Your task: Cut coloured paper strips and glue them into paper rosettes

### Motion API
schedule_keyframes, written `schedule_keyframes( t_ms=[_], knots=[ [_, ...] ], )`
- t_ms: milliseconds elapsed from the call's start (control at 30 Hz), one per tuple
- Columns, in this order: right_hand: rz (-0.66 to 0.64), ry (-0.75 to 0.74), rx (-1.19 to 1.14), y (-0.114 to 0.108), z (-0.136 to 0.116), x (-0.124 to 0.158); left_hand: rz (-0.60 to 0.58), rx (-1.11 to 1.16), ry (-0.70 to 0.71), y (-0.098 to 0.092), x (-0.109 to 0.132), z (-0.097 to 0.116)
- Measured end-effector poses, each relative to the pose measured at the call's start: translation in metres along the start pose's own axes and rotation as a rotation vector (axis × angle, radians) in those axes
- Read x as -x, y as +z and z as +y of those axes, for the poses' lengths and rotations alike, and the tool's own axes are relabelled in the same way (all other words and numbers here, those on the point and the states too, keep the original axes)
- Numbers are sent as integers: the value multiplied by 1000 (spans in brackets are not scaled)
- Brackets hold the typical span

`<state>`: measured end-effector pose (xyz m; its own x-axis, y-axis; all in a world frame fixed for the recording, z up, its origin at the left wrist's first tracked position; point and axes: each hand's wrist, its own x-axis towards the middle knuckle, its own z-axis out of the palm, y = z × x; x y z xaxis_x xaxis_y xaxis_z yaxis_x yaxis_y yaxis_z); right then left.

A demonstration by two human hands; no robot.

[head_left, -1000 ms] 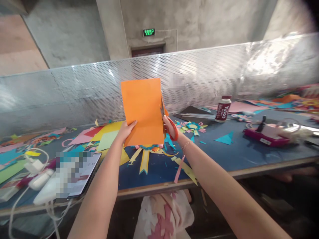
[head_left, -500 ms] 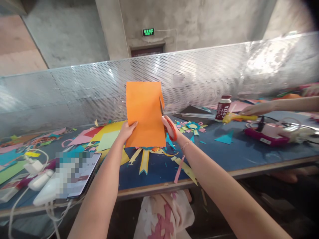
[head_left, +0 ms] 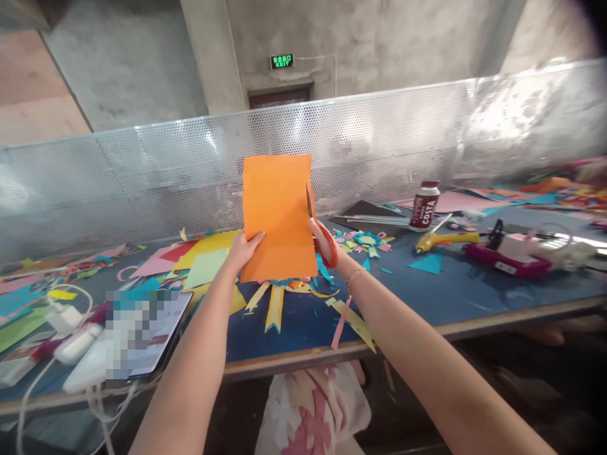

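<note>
An orange paper sheet (head_left: 277, 208) is held upright above the table in the middle of the view. My left hand (head_left: 244, 249) pinches its lower left side, thumb on the front. Red-handled scissors (head_left: 330, 246) are in my right hand (head_left: 325, 242), at the sheet's right edge. Their blade points up and shows in front of the paper near that edge. Below the sheet, a yellow paper ribbon (head_left: 275, 309) with a blue edge sticks out, its upper part hidden.
Coloured paper (head_left: 205, 266) and a phone (head_left: 159, 335) with white cables lie at the left. At the right are a brown bottle (head_left: 423, 207), a yellow glue gun (head_left: 446, 240), a magenta power strip (head_left: 507, 260) and a paper rosette (head_left: 367, 239). A perforated metal panel (head_left: 165, 170) stands behind.
Another person's hand at the right has left the view, and the yellow glue gun now lies on the table. The orange sheet and my right hand have shifted slightly right.
</note>
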<state>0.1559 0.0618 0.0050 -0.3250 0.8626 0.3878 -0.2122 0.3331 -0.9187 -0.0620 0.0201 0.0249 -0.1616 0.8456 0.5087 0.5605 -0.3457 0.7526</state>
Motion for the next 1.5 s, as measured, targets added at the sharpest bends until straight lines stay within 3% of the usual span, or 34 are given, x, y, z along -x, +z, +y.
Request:
schedule_keyframes(
  t_ms=[633,1133,1500],
  knots=[
    [7,-49,67,0,0,3,-60,276,-126,-1,3,-7],
    [-19,-64,89,3,-3,6,-5,407,-118,0,2,-9],
    [-5,-41,72,2,-1,3,-26,329,-132,-1,1,-8]
  ],
)
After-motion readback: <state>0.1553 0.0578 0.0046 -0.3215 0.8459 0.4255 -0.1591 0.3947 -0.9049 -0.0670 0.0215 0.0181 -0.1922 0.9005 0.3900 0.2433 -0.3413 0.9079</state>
